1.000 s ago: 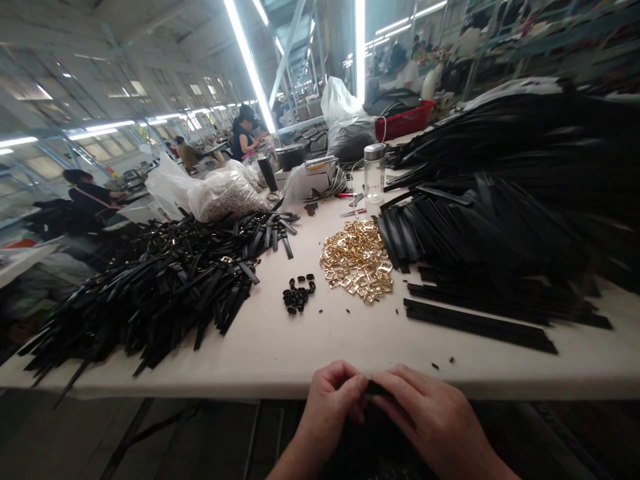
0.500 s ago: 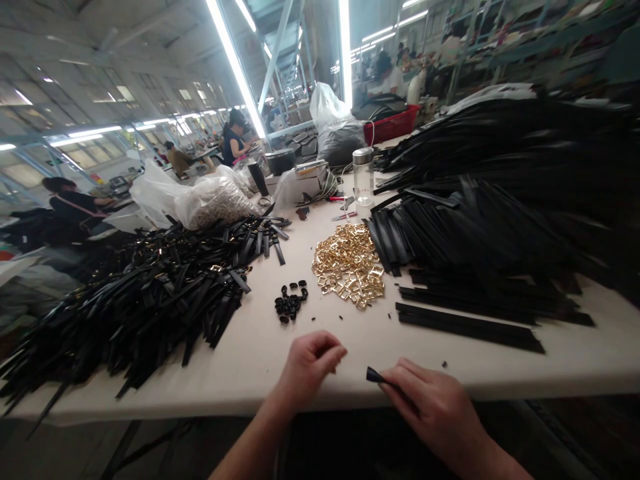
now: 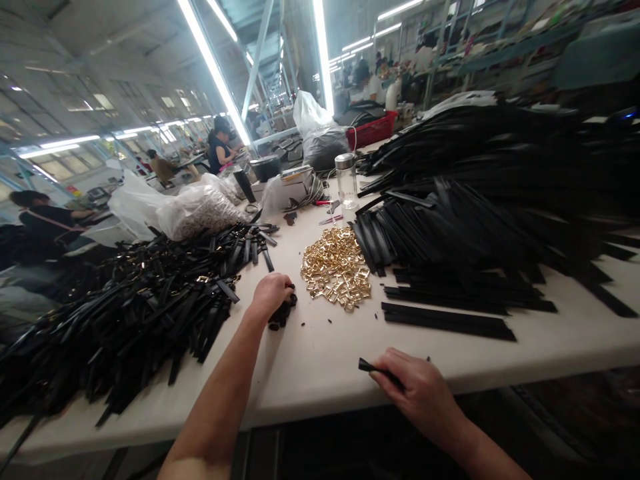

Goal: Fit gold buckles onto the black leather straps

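Note:
My left hand (image 3: 273,293) reaches over a small heap of black loops (image 3: 281,313), its fingers closed at the heap's upper edge; what they pinch, if anything, is too small to tell. Near the front edge of the table, my right hand (image 3: 407,380) is closed round a narrow black strap (image 3: 369,365), whose end sticks out to the left. Gold buckles (image 3: 337,267) lie in a pile beyond and between the hands. Long black strips (image 3: 445,323) lie at the right, and a heap of finished-looking black straps with gold buckles (image 3: 150,300) covers the left side.
Behind the buckles stand a glass jar (image 3: 346,180) and small tools (image 3: 331,219). Clear plastic bags (image 3: 200,210), a box (image 3: 295,187) and a red basket (image 3: 373,130) are farther back. People sit at other tables in the background.
My left hand has moved forward and left, from beside the strap to the black loops. My right hand still holds the strap. The view has shifted slightly to the right.

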The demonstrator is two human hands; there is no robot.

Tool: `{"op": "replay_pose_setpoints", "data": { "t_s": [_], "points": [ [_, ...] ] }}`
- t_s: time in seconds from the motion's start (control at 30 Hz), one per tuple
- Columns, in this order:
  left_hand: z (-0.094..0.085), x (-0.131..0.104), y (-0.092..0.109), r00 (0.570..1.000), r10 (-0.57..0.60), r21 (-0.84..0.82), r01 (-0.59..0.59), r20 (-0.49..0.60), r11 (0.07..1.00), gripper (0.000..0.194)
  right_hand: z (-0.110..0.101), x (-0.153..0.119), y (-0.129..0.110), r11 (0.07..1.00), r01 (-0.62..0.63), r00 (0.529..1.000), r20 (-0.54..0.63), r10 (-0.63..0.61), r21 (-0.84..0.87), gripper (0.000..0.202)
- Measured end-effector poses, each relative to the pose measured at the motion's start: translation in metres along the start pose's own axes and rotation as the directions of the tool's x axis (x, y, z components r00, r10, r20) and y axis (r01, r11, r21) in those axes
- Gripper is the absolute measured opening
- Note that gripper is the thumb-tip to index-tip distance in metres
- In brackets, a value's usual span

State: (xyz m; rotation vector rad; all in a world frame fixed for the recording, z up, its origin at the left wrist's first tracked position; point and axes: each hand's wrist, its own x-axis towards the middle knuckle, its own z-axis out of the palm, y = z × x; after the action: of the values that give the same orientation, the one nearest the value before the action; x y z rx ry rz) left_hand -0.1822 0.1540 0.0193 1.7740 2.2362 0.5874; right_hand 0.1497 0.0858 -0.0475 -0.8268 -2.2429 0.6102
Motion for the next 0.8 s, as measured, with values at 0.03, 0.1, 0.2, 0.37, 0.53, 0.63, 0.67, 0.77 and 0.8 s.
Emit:
{"op": "replay_pose_setpoints", "data": {
  "t_s": [0.03, 0.1, 0.2, 0.37, 0.53, 0.63, 0.67, 0.77, 0.8],
  "points": [
    [0.0, -0.001, 0.002, 1.0, -0.012, -0.037, 0.012, -0.005, 0.999, 0.012, 0.0, 0.0, 0.0, 1.0, -0.001, 1.0, -0.007, 0.001, 0.002, 0.019],
    [0.0, -0.01, 0.009, 0.999, -0.036, -0.141, 0.036, 0.002, 0.989, 0.012, 0.0, 0.001, 0.0, 1.0, -0.01, 1.0, -0.02, 0.011, 0.012, 0.019],
    [0.008, -0.042, 0.025, 0.996, -0.035, -0.34, 0.061, 0.082, 0.938, 0.029, -0.002, 0.002, -0.003, 0.999, -0.036, 0.999, -0.033, 0.037, 0.026, 0.019],
    [0.037, -0.121, 0.059, 0.963, -0.062, -0.792, 0.25, 0.261, 0.557, 0.03, -0.006, 0.003, -0.016, 0.995, -0.079, 0.994, -0.069, 0.083, 0.06, 0.016],
    [0.059, -0.171, 0.088, 0.901, -0.148, -0.887, 0.43, 0.409, 0.169, 0.024, -0.01, 0.006, -0.033, 0.998, -0.039, 0.989, -0.141, 0.045, 0.045, 0.018],
    [0.064, -0.179, 0.098, 0.894, -0.152, -0.895, 0.438, 0.422, 0.09, 0.028, -0.012, 0.005, -0.04, 0.997, 0.0, 0.989, -0.145, -0.012, -0.082, 0.023],
    [0.065, -0.179, 0.101, 0.893, -0.149, -0.897, 0.437, 0.424, 0.068, 0.03, -0.013, 0.005, -0.042, 0.992, 0.017, 0.989, -0.142, -0.035, -0.125, 0.024],
    [0.064, -0.18, 0.105, 0.884, -0.138, -0.89, 0.454, 0.447, 0.03, 0.03, -0.015, 0.001, -0.045, 0.978, 0.055, 0.989, -0.127, -0.081, -0.203, 0.027],
    [0.063, -0.181, 0.106, 0.881, -0.133, -0.887, 0.461, 0.453, 0.029, 0.029, -0.016, 0.0, -0.045, 0.975, 0.064, 0.989, -0.116, -0.09, -0.213, 0.027]
  ]
}}
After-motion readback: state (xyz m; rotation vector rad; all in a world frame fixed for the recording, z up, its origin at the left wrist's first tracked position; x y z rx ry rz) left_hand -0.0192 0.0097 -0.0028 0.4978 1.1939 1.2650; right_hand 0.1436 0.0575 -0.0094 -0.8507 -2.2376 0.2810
